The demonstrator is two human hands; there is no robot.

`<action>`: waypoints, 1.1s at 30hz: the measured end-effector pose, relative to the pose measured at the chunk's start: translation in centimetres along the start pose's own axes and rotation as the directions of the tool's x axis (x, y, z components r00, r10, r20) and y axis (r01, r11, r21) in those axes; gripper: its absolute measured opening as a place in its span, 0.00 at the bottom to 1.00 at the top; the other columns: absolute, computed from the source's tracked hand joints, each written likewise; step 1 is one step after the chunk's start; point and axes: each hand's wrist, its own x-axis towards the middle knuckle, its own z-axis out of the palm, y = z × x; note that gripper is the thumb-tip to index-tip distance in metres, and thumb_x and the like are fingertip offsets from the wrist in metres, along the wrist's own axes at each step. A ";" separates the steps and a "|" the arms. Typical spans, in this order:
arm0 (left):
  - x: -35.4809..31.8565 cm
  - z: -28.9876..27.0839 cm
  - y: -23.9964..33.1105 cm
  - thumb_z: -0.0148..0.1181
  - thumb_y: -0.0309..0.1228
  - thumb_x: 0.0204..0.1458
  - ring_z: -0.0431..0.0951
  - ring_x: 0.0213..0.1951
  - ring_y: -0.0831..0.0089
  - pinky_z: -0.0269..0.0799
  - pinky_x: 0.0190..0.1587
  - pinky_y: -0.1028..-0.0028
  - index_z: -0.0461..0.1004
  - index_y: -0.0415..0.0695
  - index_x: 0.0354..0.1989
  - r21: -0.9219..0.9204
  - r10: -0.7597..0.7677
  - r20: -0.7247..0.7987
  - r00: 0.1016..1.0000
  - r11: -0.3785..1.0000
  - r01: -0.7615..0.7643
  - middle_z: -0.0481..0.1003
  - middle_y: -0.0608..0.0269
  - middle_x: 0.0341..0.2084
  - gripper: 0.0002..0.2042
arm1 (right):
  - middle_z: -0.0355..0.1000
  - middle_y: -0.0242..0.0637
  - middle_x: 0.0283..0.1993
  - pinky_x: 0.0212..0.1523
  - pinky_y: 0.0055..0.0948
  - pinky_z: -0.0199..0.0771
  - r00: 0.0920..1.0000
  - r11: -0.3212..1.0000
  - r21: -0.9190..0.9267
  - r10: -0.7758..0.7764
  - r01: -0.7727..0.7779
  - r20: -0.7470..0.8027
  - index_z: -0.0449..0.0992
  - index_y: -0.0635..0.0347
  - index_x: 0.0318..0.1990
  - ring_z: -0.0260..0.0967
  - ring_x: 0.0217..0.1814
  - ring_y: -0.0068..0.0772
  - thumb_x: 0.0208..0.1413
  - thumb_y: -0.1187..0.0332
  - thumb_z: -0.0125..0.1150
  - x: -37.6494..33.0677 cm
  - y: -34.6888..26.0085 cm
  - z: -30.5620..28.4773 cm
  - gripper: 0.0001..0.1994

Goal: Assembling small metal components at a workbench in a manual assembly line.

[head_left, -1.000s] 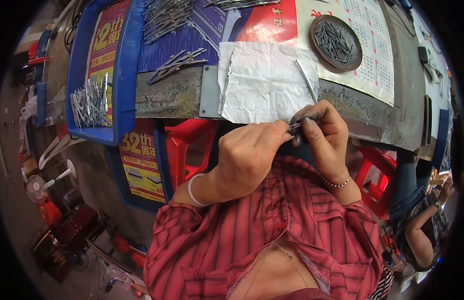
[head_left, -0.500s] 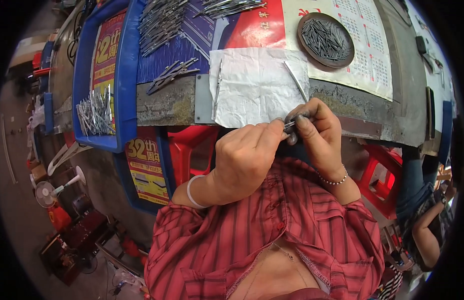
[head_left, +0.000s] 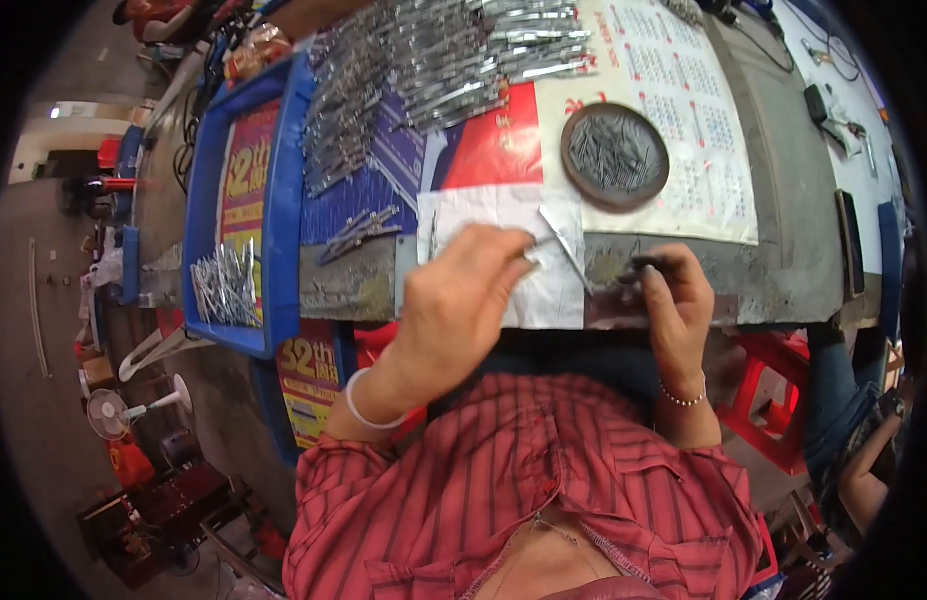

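My left hand (head_left: 456, 298), with a white bangle at the wrist, hovers over a white paper sheet (head_left: 549, 305), thumb and fingers pinched. A small bit of metal seems to show at its fingertips, too blurred to name. Just beyond those fingertips a slim silver metal strip (head_left: 566, 250) lies slanted on the sheet. Over the table's front edge, to the right of the sheet, my right hand (head_left: 682, 300) has its blackened fingers curled together. What they hold, if anything, is dark and smeared. A round brown dish (head_left: 664, 160) of grey metal pins (head_left: 612, 150) stands behind the right hand.
Silver metal parts (head_left: 444, 70) lie heaped at the back, with a few more (head_left: 362, 232) left of the sheet. A blue tray (head_left: 284, 210) at the left holds a pile of thin parts (head_left: 224, 285). A red stool (head_left: 769, 395) stands at the right.
My hands, together around a thin metal piece before, have parted. The left has moved forward over the sheet, the right slightly right. The view has shifted, showing more of the table's back.
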 end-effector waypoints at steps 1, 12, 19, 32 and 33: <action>1.8 -0.4 -0.4 0.60 0.18 0.46 0.74 0.27 0.64 0.69 0.29 0.72 0.74 0.37 0.36 0.022 -0.001 -0.012 1.000 1.000 0.001 0.74 0.54 0.28 0.08 | 0.71 0.31 0.34 0.35 0.17 0.67 0.996 0.995 -0.074 -0.068 0.064 -0.057 0.69 0.66 0.42 0.66 0.35 0.17 0.59 0.76 0.53 0.1 0.3 -0.8 0.05; 22.3 6.3 -13.0 0.60 0.27 0.46 0.77 0.34 0.59 0.72 0.38 0.67 0.77 0.41 0.36 0.257 0.208 -0.005 0.978 0.945 -0.200 0.76 0.53 0.30 0.08 | 0.70 0.43 0.29 0.26 0.27 0.67 0.862 0.774 -0.430 -0.507 0.465 0.018 0.69 0.65 0.35 0.68 0.25 0.36 0.49 0.80 0.59 0.5 2.3 -2.8 0.07; 24.5 8.3 -16.4 0.61 0.29 0.45 0.77 0.36 0.56 0.72 0.40 0.66 0.77 0.41 0.35 0.315 0.194 0.058 0.979 0.927 -0.203 0.77 0.52 0.33 0.09 | 0.70 0.45 0.29 0.27 0.30 0.68 0.867 0.781 -0.412 -0.495 0.470 0.050 0.69 0.65 0.35 0.69 0.25 0.41 0.48 0.80 0.60 0.6 2.3 -3.2 0.08; 0.7 -8.1 -10.4 0.57 0.24 0.53 0.72 0.32 0.86 0.67 0.35 0.83 0.77 0.37 0.38 -0.037 -0.451 -0.181 0.874 0.891 0.452 0.76 0.69 0.29 0.07 | 0.70 0.39 0.32 0.37 0.23 0.67 0.914 0.837 -0.420 -0.404 0.352 -0.037 0.70 0.68 0.36 0.66 0.32 0.27 0.55 0.79 0.55 0.0 3.4 -2.5 0.03; -1.2 -8.2 -10.5 0.57 0.24 0.51 0.74 0.31 0.81 0.69 0.35 0.81 0.76 0.37 0.37 0.014 -0.465 -0.208 0.861 0.878 0.478 0.76 0.64 0.29 0.07 | 0.70 0.38 0.33 0.37 0.22 0.67 0.921 0.849 -0.411 -0.386 0.333 -0.051 0.70 0.68 0.36 0.66 0.32 0.25 0.56 0.79 0.55 -0.1 3.3 -2.5 0.02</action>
